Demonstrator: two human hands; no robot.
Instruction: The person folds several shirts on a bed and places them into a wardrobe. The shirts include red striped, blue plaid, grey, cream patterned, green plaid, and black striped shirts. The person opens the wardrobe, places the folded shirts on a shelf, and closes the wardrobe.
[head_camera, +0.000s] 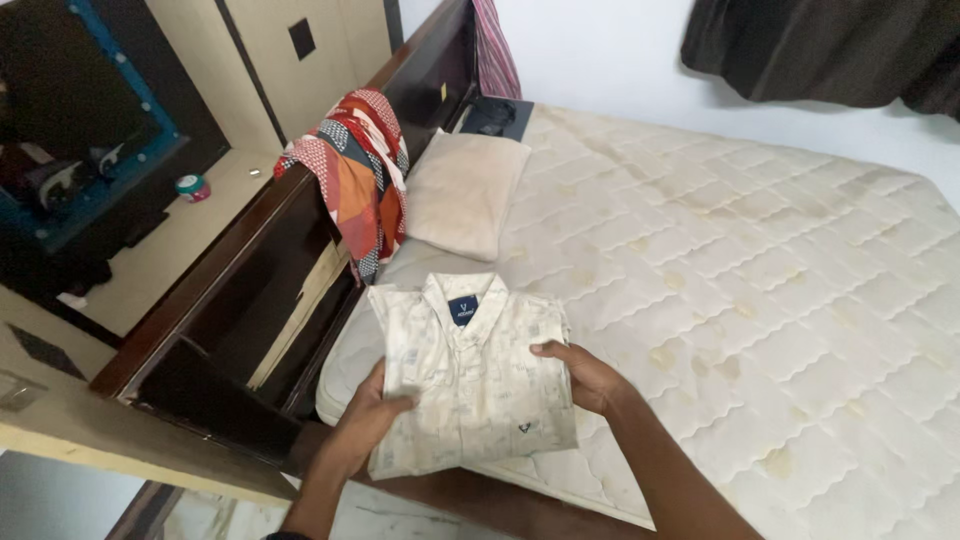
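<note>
Holding a folded cream shirt at the near corner of a bare quilted mattress, a person grips the garment from both sides. The left hand closes on the shirt's left edge, thumb on top and the other fingers tucked out of sight beneath the cloth; the right hand clasps the right edge the same way, thumb lying across the top. The shirt sits between the two hands, collar pointing away from them and a small dark label showing inside the neck.

By the look of it, the folding is all but finished: the sleeves are hidden behind the body, the front lies flat in a neat rectangle, and the collar is squared. What appears left is only to put the bundle down or carry it off; whether its lower edge rests on the mattress or hangs over the bed's dark wooden frame cannot be told.

Beyond the fingers, further up the bed, lies a beige pillow. To the left of it, a red, orange and white patterned cloth is draped over the wooden bed rail. Further left of the hands stands a pale dresser top with a small round container, below a mirror edged in blue. A dark curtain hangs at the far right.
</note>
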